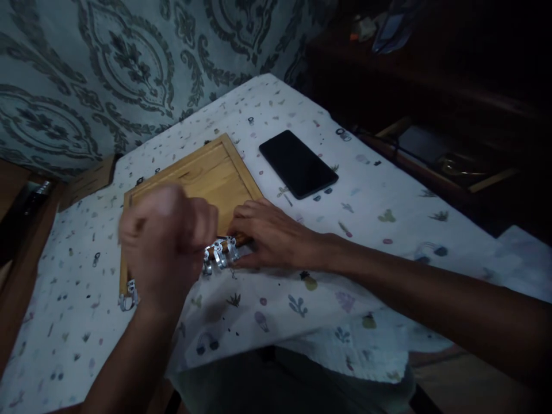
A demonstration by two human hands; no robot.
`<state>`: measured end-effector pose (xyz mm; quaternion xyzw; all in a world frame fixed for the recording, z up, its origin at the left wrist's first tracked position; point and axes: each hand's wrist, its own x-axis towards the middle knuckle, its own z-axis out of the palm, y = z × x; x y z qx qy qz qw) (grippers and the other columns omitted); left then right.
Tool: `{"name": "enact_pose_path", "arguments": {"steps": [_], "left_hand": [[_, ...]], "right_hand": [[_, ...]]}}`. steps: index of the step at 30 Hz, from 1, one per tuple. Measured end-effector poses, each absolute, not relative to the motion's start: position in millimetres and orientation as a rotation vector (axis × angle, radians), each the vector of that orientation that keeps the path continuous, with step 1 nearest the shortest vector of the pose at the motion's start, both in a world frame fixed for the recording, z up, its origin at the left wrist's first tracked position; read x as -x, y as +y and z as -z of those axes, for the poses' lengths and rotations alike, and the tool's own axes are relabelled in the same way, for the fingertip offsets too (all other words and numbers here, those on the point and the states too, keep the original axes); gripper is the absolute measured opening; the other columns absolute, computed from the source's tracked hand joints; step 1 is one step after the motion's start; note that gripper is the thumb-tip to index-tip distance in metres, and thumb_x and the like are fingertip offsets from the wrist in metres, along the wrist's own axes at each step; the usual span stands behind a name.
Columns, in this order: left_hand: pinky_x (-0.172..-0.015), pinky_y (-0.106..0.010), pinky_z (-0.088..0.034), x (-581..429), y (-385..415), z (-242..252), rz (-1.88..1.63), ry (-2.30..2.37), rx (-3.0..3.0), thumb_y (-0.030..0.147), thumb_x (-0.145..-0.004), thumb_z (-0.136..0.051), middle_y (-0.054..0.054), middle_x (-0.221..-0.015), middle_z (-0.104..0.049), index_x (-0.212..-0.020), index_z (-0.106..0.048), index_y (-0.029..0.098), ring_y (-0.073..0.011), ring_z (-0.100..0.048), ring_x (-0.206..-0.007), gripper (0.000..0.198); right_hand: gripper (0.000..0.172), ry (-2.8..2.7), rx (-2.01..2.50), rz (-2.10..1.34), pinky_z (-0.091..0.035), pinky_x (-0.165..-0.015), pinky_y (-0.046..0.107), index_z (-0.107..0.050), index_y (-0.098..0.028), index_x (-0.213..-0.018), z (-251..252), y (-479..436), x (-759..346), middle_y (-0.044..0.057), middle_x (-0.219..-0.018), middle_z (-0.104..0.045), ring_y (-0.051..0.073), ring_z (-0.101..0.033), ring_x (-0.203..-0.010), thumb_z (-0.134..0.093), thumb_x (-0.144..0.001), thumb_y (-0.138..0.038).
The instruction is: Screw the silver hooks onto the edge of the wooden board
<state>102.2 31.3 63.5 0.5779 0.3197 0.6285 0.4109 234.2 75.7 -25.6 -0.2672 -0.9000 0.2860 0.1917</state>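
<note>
A framed wooden panel [202, 178] lies on the cloth-covered table. Along its near edge sit several shiny metal clip-like fittings [219, 253], and one more metal fitting [128, 296] is at its near left corner. My right hand [267, 233] grips the near right edge, fingers on top and thumb below, beside the fittings. Raised over the panel's left part, my left hand [161, 241] is closed in a fist and smeared by motion. A thin dark shaft shows between it and the fittings; whether the fist holds it is hidden.
A black phone [297, 164] lies to the right of the panel. A cardboard piece [88, 184] rests at the table's far left edge. Patterned fabric [129, 63] rises behind the table. Dark wooden furniture [414, 86] stands on the right.
</note>
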Motion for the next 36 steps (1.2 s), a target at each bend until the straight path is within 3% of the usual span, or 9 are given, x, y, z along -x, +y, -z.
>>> {"name": "enact_pose_path", "arguments": {"steps": [4, 11, 17, 25, 36], "left_hand": [[-0.034, -0.021, -0.016, -93.1, 24.6, -75.5, -1.791, 0.869, -1.344, 0.02, -0.087, -0.074, 0.008, -0.051, -0.015, -0.055, -0.03, 0.017, -0.0022, -0.015, -0.037, 0.054], [-0.038, -0.026, -0.018, -98.5, 24.9, -54.0, -1.812, 1.039, -1.204, 0.023, -0.099, -0.052, 0.006, -0.048, -0.017, -0.054, -0.035, 0.02, -0.0077, -0.019, -0.04, 0.047], [-0.04, -0.026, -0.019, -106.2, 27.2, -49.3, -1.786, 1.072, -1.233, 0.033, -0.092, -0.067, 0.006, -0.046, -0.022, -0.053, -0.032, 0.019, -0.0068, -0.023, -0.04, 0.054], [-0.04, -0.026, -0.018, -106.2, 24.3, -44.0, -1.811, 1.116, -1.269, 0.04, -0.09, -0.071, 0.006, -0.046, -0.021, -0.053, -0.033, 0.019, -0.0062, -0.023, -0.041, 0.057], [-0.039, -0.027, -0.019, -110.9, 25.7, -45.1, -1.866, 1.099, -1.221, 0.022, -0.1, -0.048, 0.005, -0.046, -0.024, -0.053, -0.036, 0.02, -0.0079, -0.024, -0.04, 0.049]], "right_hand": [[0.038, -2.495, 0.723, -0.815, -0.035, -0.087, 0.037, -0.071, -0.015, -0.1, 28.9, 77.3, -235.2, 0.006, -0.096, -0.061, 0.023, -0.054, -0.094, -0.083, -0.077, -0.043], [0.038, -2.472, 0.753, -0.835, -0.036, -0.085, 0.036, -0.071, -0.015, -0.101, 25.3, 75.4, -235.0, 0.005, -0.093, -0.062, 0.023, -0.055, -0.092, -0.085, -0.075, -0.04], [0.039, -2.503, 0.755, -0.818, -0.036, -0.087, 0.037, -0.071, -0.014, -0.1, 23.4, 75.4, -234.5, 0.006, -0.094, -0.062, 0.024, -0.054, -0.093, -0.084, -0.076, -0.043], [0.038, -2.522, 0.778, -0.794, -0.035, -0.084, 0.036, -0.07, -0.013, -0.095, 23.7, 75.3, -233.7, 0.005, -0.091, -0.059, 0.023, -0.053, -0.091, -0.083, -0.077, -0.044], [0.038, -2.485, 0.727, -0.794, -0.036, -0.084, 0.036, -0.069, -0.013, -0.098, 27.5, 75.6, -235.0, 0.005, -0.092, -0.06, 0.022, -0.053, -0.089, -0.083, -0.078, -0.043]]}}
